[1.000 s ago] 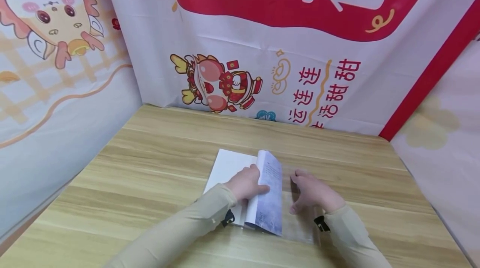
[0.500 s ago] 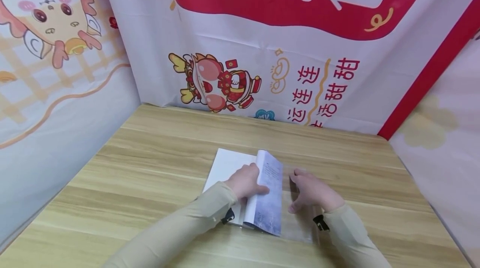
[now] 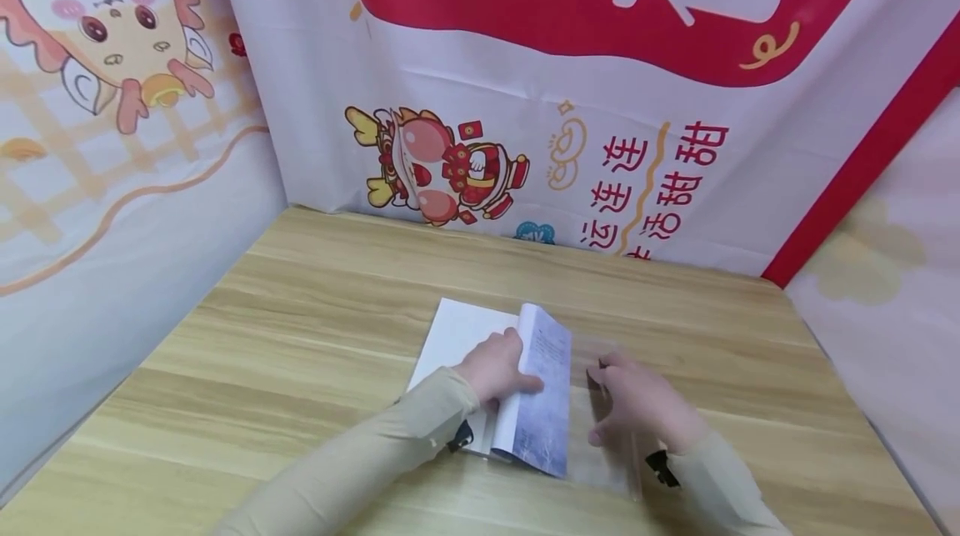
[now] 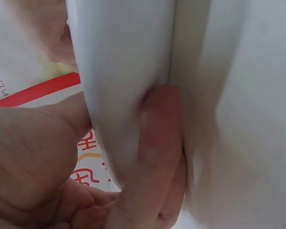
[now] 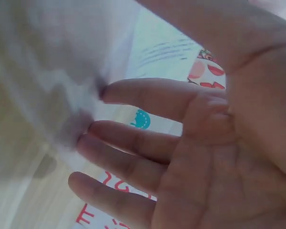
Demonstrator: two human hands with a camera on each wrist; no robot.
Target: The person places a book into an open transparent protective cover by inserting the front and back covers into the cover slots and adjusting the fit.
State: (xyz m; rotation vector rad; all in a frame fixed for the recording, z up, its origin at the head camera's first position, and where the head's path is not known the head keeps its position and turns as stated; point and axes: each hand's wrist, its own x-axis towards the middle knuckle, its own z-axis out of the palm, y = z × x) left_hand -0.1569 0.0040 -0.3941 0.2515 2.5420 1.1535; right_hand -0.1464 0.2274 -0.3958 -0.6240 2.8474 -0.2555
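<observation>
A thin book lies on the wooden table, its white page (image 3: 461, 328) flat on the left and its blue-grey printed cover (image 3: 546, 398) curled up along the middle. My left hand (image 3: 491, 368) grips the curled part, thumb over the printed side. From close up in the left wrist view, the fingers (image 4: 157, 138) press on its white surface. To the right of the cover lies a clear plastic sheet (image 3: 596, 465). My right hand (image 3: 648, 403) is over that sheet with fingers spread; in the right wrist view its straight fingertips (image 5: 109, 93) meet the see-through film.
The wood-grain table (image 3: 300, 336) stretches out around the book. Behind it hangs a white and red printed cloth (image 3: 450, 61), with another patterned cloth (image 3: 127, 186) on the left. A dark strap piece (image 3: 662, 468) sits at the right cuff.
My right hand has shifted slightly right and nearer to me over the clear sheet. My left hand keeps its grip on the curled cover, and the head view has moved a little.
</observation>
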